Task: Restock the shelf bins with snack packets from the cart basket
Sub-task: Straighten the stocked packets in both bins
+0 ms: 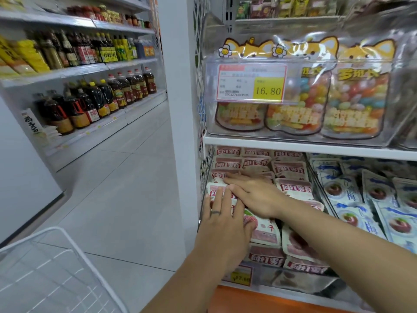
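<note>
Pink-and-white snack packets (291,170) fill the lower shelf bin (291,283) on the right. My left hand (223,224) lies flat with straight fingers on the front-left packets (265,231). Just above it, my right hand (252,193) reaches across from the right, and its straight fingers press on the packets further back at the left. Neither hand grips a packet. The white wire cart basket (56,272) stands at the lower left, and no packets show inside it.
Blue-and-white packets (365,199) fill the neighbouring bin to the right. Above, a clear bin (293,136) holds cat-shaped candy bags behind a 16.80 price tag (251,83). Oil and sauce bottles (97,100) line the shelves across the tiled aisle (126,188).
</note>
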